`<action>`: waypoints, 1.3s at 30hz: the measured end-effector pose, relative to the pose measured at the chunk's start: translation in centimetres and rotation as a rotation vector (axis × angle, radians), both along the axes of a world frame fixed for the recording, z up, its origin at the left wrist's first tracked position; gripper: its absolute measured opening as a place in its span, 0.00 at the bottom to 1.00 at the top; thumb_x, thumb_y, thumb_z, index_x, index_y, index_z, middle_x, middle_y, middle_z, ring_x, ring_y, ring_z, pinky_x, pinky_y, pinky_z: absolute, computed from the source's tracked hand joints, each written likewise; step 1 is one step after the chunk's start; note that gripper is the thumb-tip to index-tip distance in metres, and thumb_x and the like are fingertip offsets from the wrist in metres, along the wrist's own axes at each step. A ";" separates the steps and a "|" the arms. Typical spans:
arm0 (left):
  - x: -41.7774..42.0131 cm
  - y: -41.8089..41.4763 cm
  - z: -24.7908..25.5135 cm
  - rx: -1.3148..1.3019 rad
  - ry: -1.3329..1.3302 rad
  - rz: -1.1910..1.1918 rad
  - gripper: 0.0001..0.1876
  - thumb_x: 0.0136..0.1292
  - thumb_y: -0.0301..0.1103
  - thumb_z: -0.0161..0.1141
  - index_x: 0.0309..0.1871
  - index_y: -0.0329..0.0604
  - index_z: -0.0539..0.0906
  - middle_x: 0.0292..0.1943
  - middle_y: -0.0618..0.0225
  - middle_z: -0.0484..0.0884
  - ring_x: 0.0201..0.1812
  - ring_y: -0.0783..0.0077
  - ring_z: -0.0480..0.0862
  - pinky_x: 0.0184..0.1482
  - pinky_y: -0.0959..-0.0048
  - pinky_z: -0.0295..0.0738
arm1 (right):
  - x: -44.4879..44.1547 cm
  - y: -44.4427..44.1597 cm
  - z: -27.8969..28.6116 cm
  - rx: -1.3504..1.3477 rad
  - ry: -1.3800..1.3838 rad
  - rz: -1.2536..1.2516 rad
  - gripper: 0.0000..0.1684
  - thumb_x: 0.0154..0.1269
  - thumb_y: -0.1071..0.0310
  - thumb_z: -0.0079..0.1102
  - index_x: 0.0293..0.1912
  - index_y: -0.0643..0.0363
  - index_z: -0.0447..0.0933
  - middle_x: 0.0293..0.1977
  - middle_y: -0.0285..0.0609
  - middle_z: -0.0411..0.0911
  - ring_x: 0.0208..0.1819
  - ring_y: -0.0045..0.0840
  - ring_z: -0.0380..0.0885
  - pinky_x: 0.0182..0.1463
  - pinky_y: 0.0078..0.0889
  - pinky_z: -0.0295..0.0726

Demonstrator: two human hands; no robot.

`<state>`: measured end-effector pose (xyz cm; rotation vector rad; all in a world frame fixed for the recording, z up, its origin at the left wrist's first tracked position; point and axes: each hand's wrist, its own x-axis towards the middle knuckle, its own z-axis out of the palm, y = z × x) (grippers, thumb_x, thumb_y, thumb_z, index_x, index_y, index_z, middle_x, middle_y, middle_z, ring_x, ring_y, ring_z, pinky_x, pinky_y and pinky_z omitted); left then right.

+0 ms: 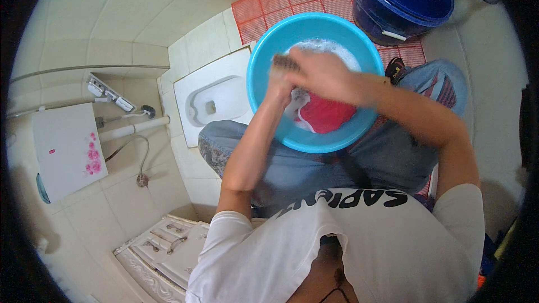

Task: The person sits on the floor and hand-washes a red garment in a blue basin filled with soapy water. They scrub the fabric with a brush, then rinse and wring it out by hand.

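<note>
Both my hands are together over a light-blue plastic basin (318,148). My left hand (280,84) is closed around a small brown, dark-textured item (286,62), too blurred to identify. Against it, my right hand (324,67) is blurred by motion, and its fingers cannot be made out clearly. Below the hands, a red cloth with a white edge (328,112) lies in the basin. Soapy water with white foam (321,44) shows around the cloth and toward the far side. The basin sits between my knees.
A dark-blue bucket (393,35) with a white handle grip stands beyond the basin on a red mesh mat (290,0). To the left is a white squat toilet (212,107). A white cistern with pink flowers (69,147) hangs on the tiled wall near a toilet brush (147,112).
</note>
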<state>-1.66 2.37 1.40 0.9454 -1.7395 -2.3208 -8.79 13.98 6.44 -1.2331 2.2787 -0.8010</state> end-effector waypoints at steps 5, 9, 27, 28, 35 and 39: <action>-0.2 -1.7 -1.1 -0.486 -0.100 -0.246 0.07 0.58 0.33 0.57 0.37 0.43 0.75 0.34 0.70 0.79 0.37 0.76 0.78 0.36 0.72 0.75 | -2.2 0.1 0.1 0.101 -0.024 -0.082 0.26 0.63 0.49 0.50 0.52 0.58 0.67 0.41 0.57 0.76 0.42 0.45 0.77 0.43 0.45 0.76; -0.1 -1.7 -3.4 -0.629 0.301 -0.110 0.09 0.59 0.35 0.57 0.29 0.38 0.77 0.26 0.67 0.80 0.32 0.73 0.80 0.34 0.68 0.73 | 0.6 0.0 -0.4 -0.126 0.059 -0.004 0.23 0.64 0.49 0.49 0.43 0.61 0.68 0.35 0.56 0.77 0.36 0.45 0.79 0.38 0.43 0.77; 0.1 -1.8 -2.2 -1.017 0.198 -0.233 0.11 0.55 0.34 0.56 0.32 0.32 0.78 0.28 0.54 0.81 0.32 0.58 0.82 0.33 0.63 0.73 | 0.6 0.0 0.8 -0.098 0.103 0.040 0.26 0.62 0.48 0.50 0.44 0.63 0.65 0.31 0.60 0.76 0.34 0.48 0.78 0.37 0.48 0.75; 0.0 -2.0 -1.9 -1.056 0.128 -0.292 0.10 0.56 0.34 0.57 0.33 0.33 0.78 0.28 0.56 0.82 0.32 0.64 0.82 0.34 0.65 0.74 | 0.2 -0.1 0.5 -0.093 0.054 -0.007 0.26 0.62 0.48 0.50 0.44 0.63 0.65 0.31 0.59 0.76 0.34 0.48 0.78 0.36 0.47 0.75; -0.2 -0.8 -1.1 -0.988 0.254 -0.176 0.10 0.54 0.30 0.56 0.30 0.29 0.79 0.27 0.45 0.79 0.32 0.49 0.82 0.30 0.61 0.73 | 0.1 -0.2 0.7 -0.089 0.099 0.008 0.25 0.63 0.47 0.50 0.43 0.62 0.64 0.28 0.58 0.76 0.33 0.49 0.78 0.35 0.47 0.75; -0.2 -0.4 0.7 -0.972 0.056 -0.255 0.10 0.54 0.30 0.56 0.31 0.28 0.79 0.27 0.44 0.79 0.32 0.46 0.81 0.31 0.58 0.72 | -2.6 -0.2 -0.7 -0.112 0.020 -0.122 0.25 0.64 0.48 0.49 0.42 0.62 0.64 0.28 0.58 0.76 0.32 0.50 0.77 0.35 0.47 0.75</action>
